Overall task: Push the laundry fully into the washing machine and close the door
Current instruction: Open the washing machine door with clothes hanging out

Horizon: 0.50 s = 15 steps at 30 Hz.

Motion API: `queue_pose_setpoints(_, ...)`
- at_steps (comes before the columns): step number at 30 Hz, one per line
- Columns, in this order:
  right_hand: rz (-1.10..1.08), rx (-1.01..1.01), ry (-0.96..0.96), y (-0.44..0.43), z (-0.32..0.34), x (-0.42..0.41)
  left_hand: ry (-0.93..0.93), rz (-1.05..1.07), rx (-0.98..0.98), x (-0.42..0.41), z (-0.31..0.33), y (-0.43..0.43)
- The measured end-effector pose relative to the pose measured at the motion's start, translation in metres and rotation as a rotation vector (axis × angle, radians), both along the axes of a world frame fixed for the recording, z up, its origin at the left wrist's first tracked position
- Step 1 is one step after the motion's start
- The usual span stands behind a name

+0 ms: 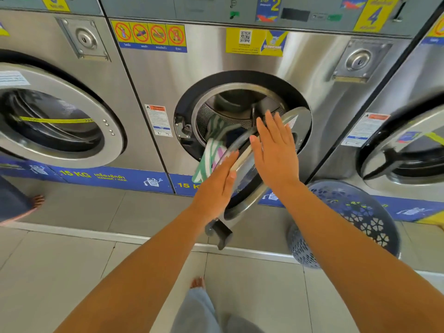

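Observation:
The middle washing machine [240, 61] has its round steel door [249, 188] partly swung toward the opening. A green, white and pink striped cloth [211, 150] hangs out over the lower rim of the drum, with dark laundry behind it inside. My left hand [216, 186] lies flat, fingers together, against the door's left edge, just below the hanging cloth. My right hand [274, 150] is spread flat on the door's outer face. Neither hand holds anything. The door's black handle [221, 233] sticks out below my left wrist.
A grey perforated laundry basket [346, 222] lies tipped on the floor at the right, close to the door. Closed washers stand to the left [55, 121] and right [408, 145]. Another person's foot [37, 200] is at the far left. My own foot [198, 283] is on the tiled floor.

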State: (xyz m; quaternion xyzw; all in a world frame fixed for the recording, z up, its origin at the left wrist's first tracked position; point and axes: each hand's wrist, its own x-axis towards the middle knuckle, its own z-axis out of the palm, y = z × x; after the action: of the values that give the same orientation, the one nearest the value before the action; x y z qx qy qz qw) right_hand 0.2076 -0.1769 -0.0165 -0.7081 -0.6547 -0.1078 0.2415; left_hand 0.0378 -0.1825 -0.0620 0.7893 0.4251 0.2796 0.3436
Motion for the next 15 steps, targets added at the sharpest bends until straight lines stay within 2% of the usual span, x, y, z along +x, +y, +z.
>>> queue_pose_setpoints(3, -0.006, 0.005, 0.021, -0.019, 0.002, 0.009, -0.003, -0.095, 0.042, 0.007, -0.001, -0.023)
queue_pose_setpoints(7, -0.04, 0.02, 0.039, -0.043, 0.001, 0.023, 0.132, -0.202, 0.216, 0.015, -0.001, -0.045)
queue_pose_setpoints(12, -0.085, 0.047, 0.079, -0.073, 0.0, 0.04, 0.196, -0.127, 0.261, 0.036, 0.003, -0.041)
queue_pose_setpoints(15, -0.121, 0.054, 0.11, -0.085, -0.003, 0.05, 0.297, -0.174, 0.318, 0.058, 0.0, -0.022)
